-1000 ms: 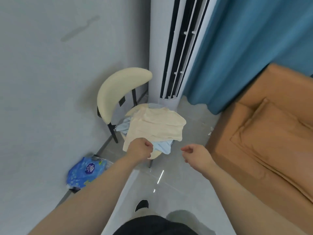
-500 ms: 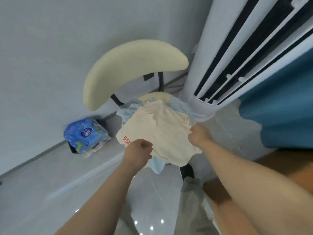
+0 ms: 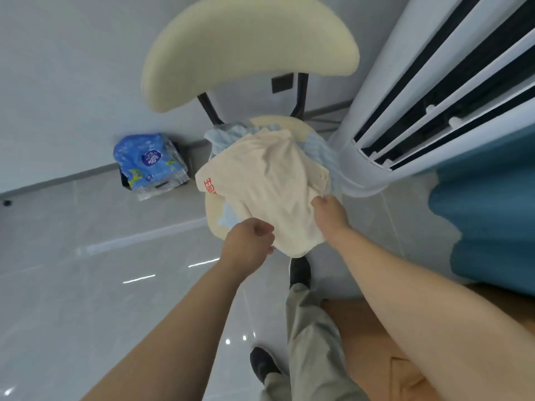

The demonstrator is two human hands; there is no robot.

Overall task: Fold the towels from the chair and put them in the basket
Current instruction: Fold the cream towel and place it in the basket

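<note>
A cream towel (image 3: 269, 186) with red print at its left corner lies on top of a light blue towel (image 3: 318, 151) on the seat of a cream chair (image 3: 249, 47). My left hand (image 3: 249, 241) grips the cream towel's near edge with curled fingers. My right hand (image 3: 330, 212) pinches the same towel at its right edge. The towel bunches up between the two hands. No basket is in view.
A white standing air conditioner (image 3: 419, 105) rises right beside the chair. A blue plastic pack (image 3: 150, 163) lies on the floor by the wall at the left. A blue curtain (image 3: 492, 221) and an orange sofa edge (image 3: 385, 357) are at the right.
I have leaned closer to the chair. My right hand slid down the towel's right edge toward me, and the cream towel has lifted and bunched between both hands.
</note>
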